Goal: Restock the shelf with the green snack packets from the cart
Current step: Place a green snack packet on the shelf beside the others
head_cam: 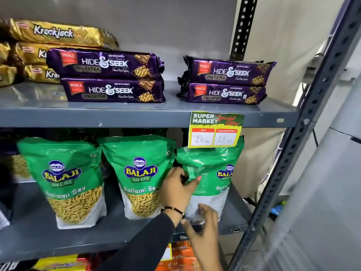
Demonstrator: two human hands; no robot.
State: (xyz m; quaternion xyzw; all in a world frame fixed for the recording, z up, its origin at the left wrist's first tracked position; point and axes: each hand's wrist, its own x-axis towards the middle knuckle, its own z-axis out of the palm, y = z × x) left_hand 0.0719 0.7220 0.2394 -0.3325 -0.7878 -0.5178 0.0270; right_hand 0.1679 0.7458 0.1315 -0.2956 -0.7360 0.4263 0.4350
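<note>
Three green Balaji Ratlami Sev packets stand upright on the grey middle shelf (58, 239): one at the left (64, 178), one in the middle (140, 173), and one at the right (228, 171), half hidden. In front of the right one is a fourth green snack packet (203, 184), its back turned towards me. My left hand (178, 185), in a black sleeve with a thin bracelet, grips that packet's upper left edge. My right hand (203, 222) pinches the packet's bottom edge at the shelf's front. The cart is out of view.
A yellow price tag (214, 130) hangs from the upper shelf's edge, just above the held packet. Purple Hide & Seek packs (109, 75) and gold Krackjack packs (54, 34) lie on the upper shelf. A slotted metal post (289, 165) stands at the right. Orange packs (179, 257) lie below.
</note>
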